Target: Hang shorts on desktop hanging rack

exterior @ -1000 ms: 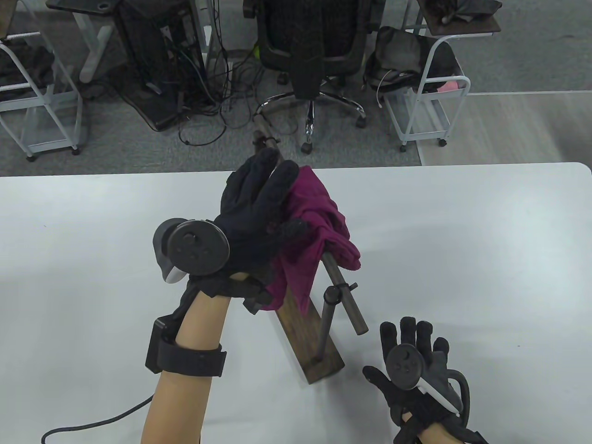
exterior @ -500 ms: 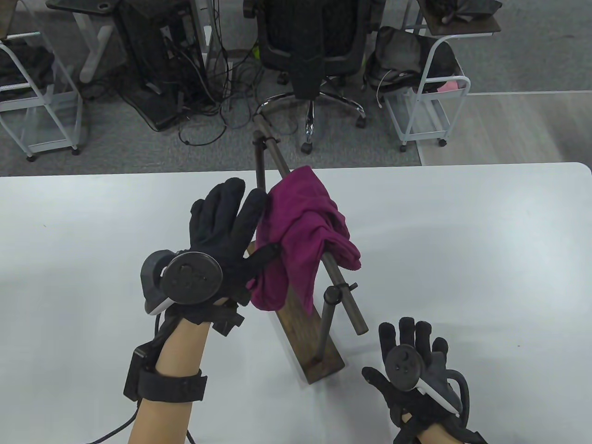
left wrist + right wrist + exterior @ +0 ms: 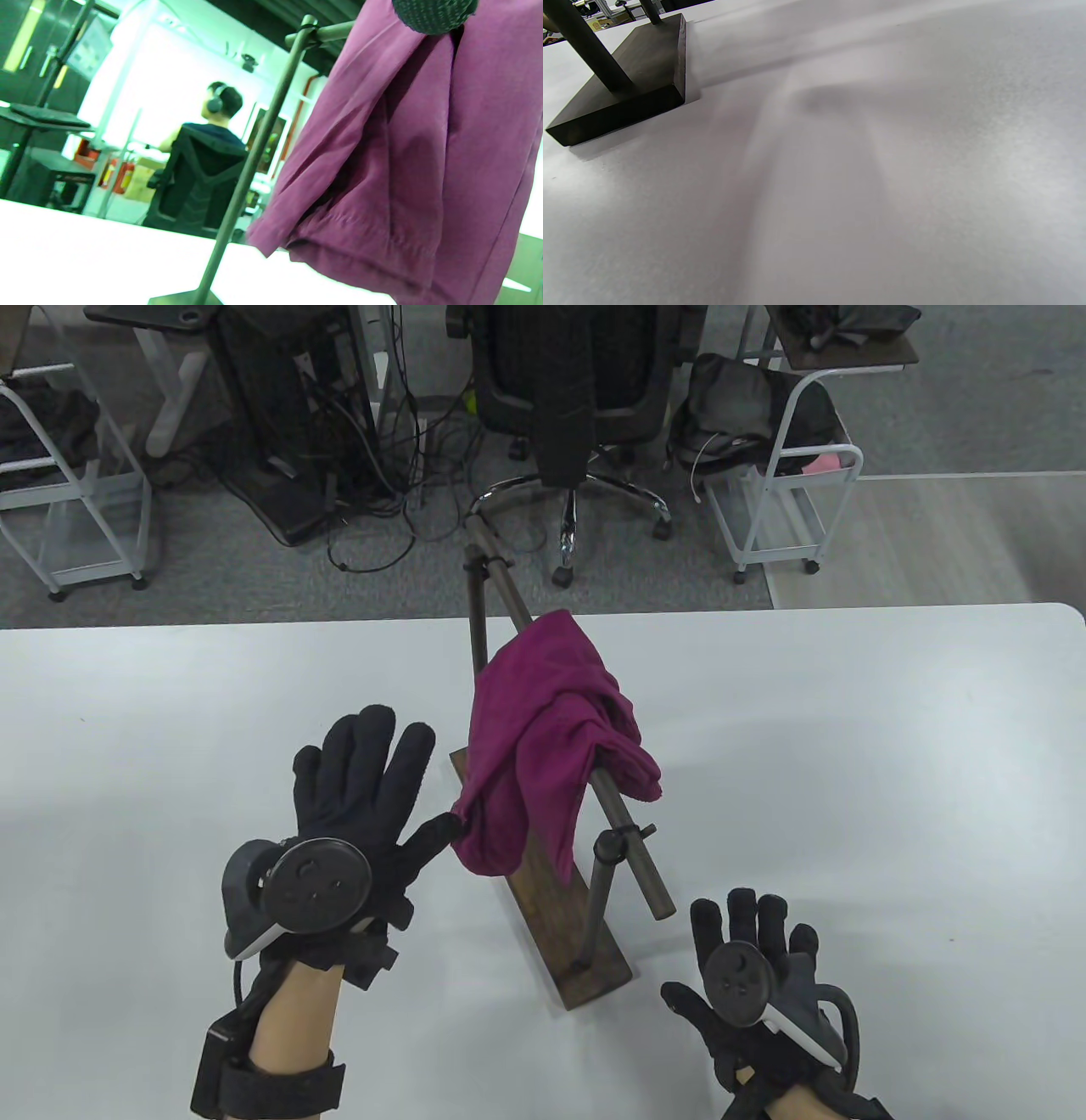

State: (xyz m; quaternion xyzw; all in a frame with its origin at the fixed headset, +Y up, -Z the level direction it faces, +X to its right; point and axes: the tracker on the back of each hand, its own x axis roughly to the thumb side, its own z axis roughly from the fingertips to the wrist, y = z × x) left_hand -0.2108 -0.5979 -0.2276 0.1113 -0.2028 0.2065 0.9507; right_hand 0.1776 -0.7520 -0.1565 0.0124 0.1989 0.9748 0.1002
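Observation:
The magenta shorts [image 3: 543, 738] hang draped over the horizontal bar [image 3: 632, 857] of the desktop rack, whose dark wooden base [image 3: 585, 950] stands on the white table [image 3: 848, 772]. In the left wrist view the shorts [image 3: 403, 169] hang beside a rack post [image 3: 254, 156]. My left hand [image 3: 365, 797] is open with fingers spread, just left of the shorts; whether the thumb touches the hem I cannot tell. My right hand [image 3: 747, 950] is open and flat on the table, right of the rack base [image 3: 628, 80].
Beyond the table's far edge stand an office chair [image 3: 568, 381], white wire carts [image 3: 780, 492] and a tangle of cables [image 3: 382, 475] on the floor. A person sits in a chair in the left wrist view [image 3: 203, 169].
My left hand has let go of the shorts and drawn back down and left, towards me. The shorts now hang free on the bar. The right hand has stayed put.

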